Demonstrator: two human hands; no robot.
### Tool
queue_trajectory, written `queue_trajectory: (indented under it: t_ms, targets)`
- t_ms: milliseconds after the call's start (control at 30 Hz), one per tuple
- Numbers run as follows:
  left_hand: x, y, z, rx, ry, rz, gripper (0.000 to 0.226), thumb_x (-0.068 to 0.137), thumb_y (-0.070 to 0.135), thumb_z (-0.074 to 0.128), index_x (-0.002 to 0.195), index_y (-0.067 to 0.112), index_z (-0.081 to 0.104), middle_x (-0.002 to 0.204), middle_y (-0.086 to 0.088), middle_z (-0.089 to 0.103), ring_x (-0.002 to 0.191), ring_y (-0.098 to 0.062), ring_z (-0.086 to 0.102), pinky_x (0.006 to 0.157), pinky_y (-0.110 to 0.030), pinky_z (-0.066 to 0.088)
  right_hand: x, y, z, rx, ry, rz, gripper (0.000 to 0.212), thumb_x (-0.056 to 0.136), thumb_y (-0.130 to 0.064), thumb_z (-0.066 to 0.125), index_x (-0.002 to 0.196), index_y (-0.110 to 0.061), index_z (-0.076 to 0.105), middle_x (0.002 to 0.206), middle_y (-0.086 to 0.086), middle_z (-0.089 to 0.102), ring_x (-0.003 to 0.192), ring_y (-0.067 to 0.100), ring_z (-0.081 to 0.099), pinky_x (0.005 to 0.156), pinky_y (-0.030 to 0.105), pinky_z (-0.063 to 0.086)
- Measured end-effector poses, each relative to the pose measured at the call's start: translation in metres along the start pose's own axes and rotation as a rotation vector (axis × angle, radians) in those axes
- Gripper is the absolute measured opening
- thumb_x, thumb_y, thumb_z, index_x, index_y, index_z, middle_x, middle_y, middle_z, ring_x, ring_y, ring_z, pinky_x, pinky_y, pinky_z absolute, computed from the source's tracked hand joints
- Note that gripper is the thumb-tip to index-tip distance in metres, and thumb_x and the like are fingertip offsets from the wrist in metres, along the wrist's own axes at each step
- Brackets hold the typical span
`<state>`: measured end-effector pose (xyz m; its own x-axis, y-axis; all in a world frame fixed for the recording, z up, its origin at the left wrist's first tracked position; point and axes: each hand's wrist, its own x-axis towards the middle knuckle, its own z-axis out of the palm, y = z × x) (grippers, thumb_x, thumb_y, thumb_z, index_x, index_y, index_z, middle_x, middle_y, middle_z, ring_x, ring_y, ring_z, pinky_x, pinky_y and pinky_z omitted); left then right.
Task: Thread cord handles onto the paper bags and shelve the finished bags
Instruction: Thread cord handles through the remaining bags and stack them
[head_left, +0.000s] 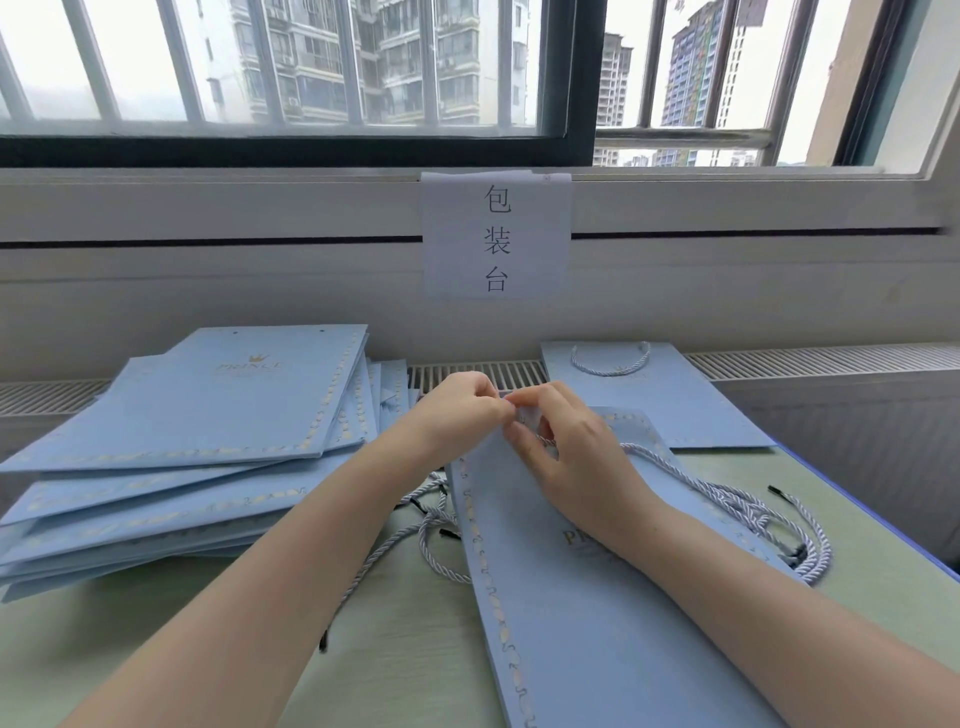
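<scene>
A flat light-blue paper bag (587, 613) lies in front of me on the pale green table, its top edge lifted toward the window. My left hand (457, 410) pinches that top edge from the left. My right hand (566, 452) pinches the same spot, with a pale twisted cord (670, 462) running out from under its fingers to the right. The cord's tip at the bag's hole is hidden by my fingers. Loose cords with black tips (431, 525) lie left of the bag, and more cords (779, 525) lie on its right.
A stack of several flat blue bags without handles (208, 431) fills the left of the table. One bag with a cord handle (670, 400) lies flat at the back right. A paper sign (496, 236) hangs on the wall under the window. The table's blue edge (872, 514) runs along the right.
</scene>
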<state>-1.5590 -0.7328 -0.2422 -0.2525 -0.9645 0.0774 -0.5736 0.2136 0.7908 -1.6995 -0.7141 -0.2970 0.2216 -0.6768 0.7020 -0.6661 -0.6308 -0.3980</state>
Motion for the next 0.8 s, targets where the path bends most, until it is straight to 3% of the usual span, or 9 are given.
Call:
queue_trajectory:
  t_ms: [167,267,333,400,467,667,800]
  targets:
    - [-0.002,-0.004,0.0,-0.007,0.03,0.029,0.043,0.093,0.041,0.054,0.064,0.013,0.038,0.058,0.002,0.024,0.048,-0.012,0.023,0.046,-0.022,0.016,0.001,-0.003,-0.003,0.073,0.056,0.039,0.023,0.095,-0.013,0.042,0.111,-0.007,0.057,0.09,-0.021,0.047,0.083,-0.017,0.046,0.075,0.001,0.033]
    - [-0.001,-0.005,-0.001,-0.081,0.07,0.01,0.042,0.093,0.045,0.052,0.068,0.014,0.04,0.07,-0.005,0.029,0.071,-0.018,0.03,0.055,-0.027,0.016,0.0,-0.005,-0.003,0.065,0.071,0.026,0.024,0.095,-0.013,0.042,0.111,-0.007,0.058,0.089,-0.026,0.043,0.082,-0.019,0.045,0.075,0.0,0.032]
    - [-0.001,-0.005,0.0,-0.086,0.086,0.043,0.038,0.091,0.049,0.052,0.074,0.016,0.047,0.074,-0.004,0.035,0.075,-0.017,0.032,0.056,-0.028,0.018,0.0,-0.004,-0.004,0.055,0.08,0.016,0.02,0.096,-0.01,0.044,0.109,-0.006,0.059,0.086,-0.027,0.041,0.08,-0.021,0.044,0.074,-0.001,0.031]
    - [-0.002,-0.005,0.003,-0.09,0.131,0.077,0.043,0.094,0.042,0.051,0.062,0.013,0.043,0.056,0.0,0.031,0.056,-0.016,0.028,0.054,-0.029,0.017,0.0,-0.003,-0.004,0.046,0.085,0.014,0.018,0.096,-0.008,0.045,0.107,-0.006,0.059,0.086,-0.027,0.041,0.079,-0.021,0.044,0.072,0.0,0.031]
    - [-0.002,-0.004,0.006,-0.074,0.172,0.082,0.052,0.099,0.029,0.046,0.052,0.017,0.025,0.046,0.007,0.018,0.043,-0.012,0.016,0.048,-0.026,0.014,-0.001,-0.002,-0.004,0.031,0.083,0.012,0.018,0.095,-0.007,0.045,0.106,-0.006,0.06,0.087,-0.027,0.042,0.079,-0.019,0.044,0.072,0.0,0.031]
    - [-0.003,-0.006,0.009,0.018,0.207,0.073,0.05,0.1,0.022,0.043,0.055,0.018,0.022,0.052,0.002,0.021,0.047,-0.013,0.018,0.048,-0.028,0.014,-0.002,0.003,-0.004,-0.042,0.026,0.005,0.014,0.089,-0.021,0.058,0.097,-0.01,0.059,0.101,-0.005,0.045,0.071,0.007,0.046,0.068,0.016,0.039]
    - [-0.003,-0.006,0.013,0.064,0.238,0.057,0.046,0.099,0.021,0.044,0.057,0.016,0.025,0.055,0.001,0.026,0.05,-0.013,0.023,0.048,-0.027,0.017,-0.001,0.002,-0.007,-0.07,0.006,0.027,0.007,0.089,-0.017,0.061,0.086,-0.011,0.06,0.085,-0.005,0.049,0.069,0.008,0.044,0.066,0.016,0.033]
